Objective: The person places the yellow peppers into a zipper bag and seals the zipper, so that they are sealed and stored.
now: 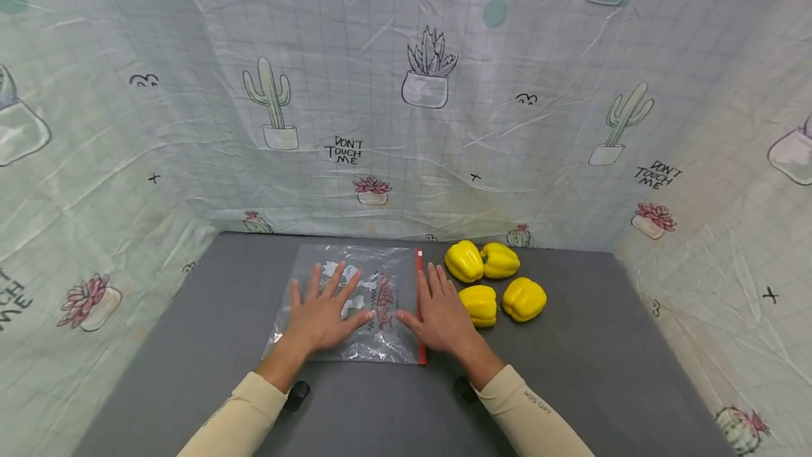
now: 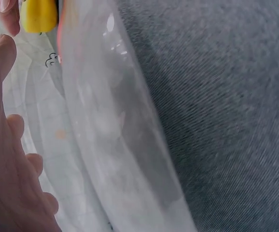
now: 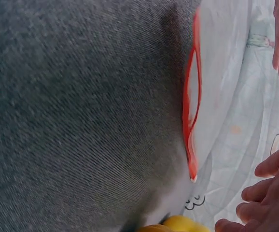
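A clear plastic zip bag (image 1: 393, 259) lies on the grey table, with red print and white patches on it. Its red-edged opening (image 1: 422, 351) faces right, and the right wrist view shows the red edges (image 3: 186, 106) gaping slightly. My left hand (image 1: 325, 316) is over the bag, palm down with fingers spread straight. At the red edge is my right hand (image 1: 444, 312), its fingers straight and close together. Just right of that hand sit several yellow bell peppers (image 1: 524, 300), the nearest pepper (image 1: 478, 305) partly behind it. Neither hand holds anything.
A pale curtain (image 1: 380, 111) printed with potted cacti surrounds the grey table (image 1: 603, 344) at the back and sides. Dark wrist devices (image 1: 297, 395) show beneath both forearms.
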`<action>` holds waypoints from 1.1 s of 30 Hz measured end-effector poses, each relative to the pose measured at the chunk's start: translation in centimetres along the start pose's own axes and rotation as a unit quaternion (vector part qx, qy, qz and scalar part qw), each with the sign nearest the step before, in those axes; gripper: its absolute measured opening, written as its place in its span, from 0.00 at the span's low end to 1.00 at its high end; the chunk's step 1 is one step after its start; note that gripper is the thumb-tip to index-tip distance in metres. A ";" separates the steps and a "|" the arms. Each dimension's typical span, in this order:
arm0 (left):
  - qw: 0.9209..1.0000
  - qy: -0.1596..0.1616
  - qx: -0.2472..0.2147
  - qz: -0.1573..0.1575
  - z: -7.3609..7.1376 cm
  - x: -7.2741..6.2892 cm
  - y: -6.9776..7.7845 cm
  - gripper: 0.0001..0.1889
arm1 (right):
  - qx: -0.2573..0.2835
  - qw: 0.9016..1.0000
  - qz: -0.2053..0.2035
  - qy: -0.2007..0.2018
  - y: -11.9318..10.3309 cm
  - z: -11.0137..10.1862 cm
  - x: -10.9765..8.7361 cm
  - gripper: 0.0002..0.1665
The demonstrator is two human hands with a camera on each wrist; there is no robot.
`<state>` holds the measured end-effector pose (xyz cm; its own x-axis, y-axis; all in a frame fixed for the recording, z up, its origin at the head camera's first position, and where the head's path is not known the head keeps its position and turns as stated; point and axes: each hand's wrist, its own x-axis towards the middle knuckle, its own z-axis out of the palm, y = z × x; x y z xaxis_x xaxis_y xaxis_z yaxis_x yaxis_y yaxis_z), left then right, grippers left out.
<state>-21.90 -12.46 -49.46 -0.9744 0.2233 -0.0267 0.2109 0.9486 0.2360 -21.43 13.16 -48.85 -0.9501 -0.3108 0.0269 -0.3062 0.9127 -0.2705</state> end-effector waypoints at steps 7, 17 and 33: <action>1.000 -0.011 -0.017 -0.002 0.8 0.3 0.2 0.46 | -0.005 1.000 0.000 -0.014 0.3 0.9 0.0 0.55; 0.999 -0.022 -0.023 -0.007 1.7 0.5 0.4 0.46 | 0.000 1.000 0.011 -0.028 0.5 2.1 0.3 0.57; 0.997 -0.048 -0.049 -0.023 2.6 0.7 0.0 0.48 | 0.048 0.997 0.022 -0.048 0.8 2.6 0.3 0.55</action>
<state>-22.40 -11.73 -52.02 -0.9699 0.2042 -0.1323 0.1521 0.9333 0.3252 -21.83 13.12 -51.59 -0.9510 -0.2995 -0.0776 -0.2531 0.8974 -0.3614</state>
